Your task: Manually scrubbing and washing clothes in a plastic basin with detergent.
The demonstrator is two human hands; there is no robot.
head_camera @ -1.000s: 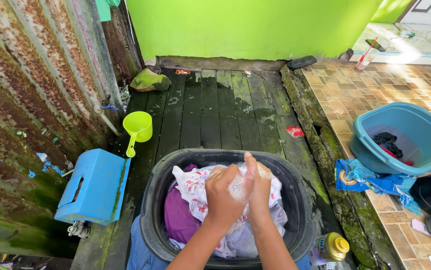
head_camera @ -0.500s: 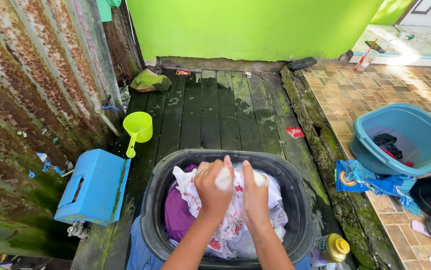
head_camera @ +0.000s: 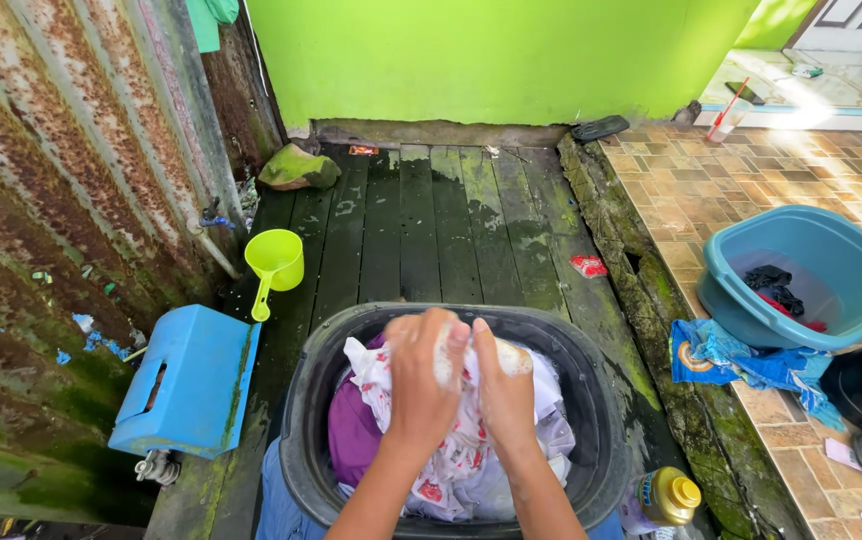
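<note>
A black round tub point(head_camera: 301, 400) stands on the dark wet planks right below me, filled with laundry: a purple garment point(head_camera: 351, 435) at its left and a white cloth with red print point(head_camera: 456, 455) in the middle. Both my hands are over the tub and gripping a bunched, soapy part of that white printed cloth. My left hand point(head_camera: 423, 378) and my right hand point(head_camera: 504, 388) press against each other with the cloth between them.
A blue plastic stool point(head_camera: 191, 385) lies left of the tub, a yellow-green scoop point(head_camera: 274, 262) beyond it. A teal basin point(head_camera: 811, 270) with dark clothes sits on the tiles at right, blue cloth point(head_camera: 741, 360) beside it. A yellow-capped bottle point(head_camera: 666, 497) stands by the tub. Rusty corrugated wall at left.
My hands slid back toward me and then forward again over the tub, rubbing the white printed cloth between them; the cloth has bunched differently.
</note>
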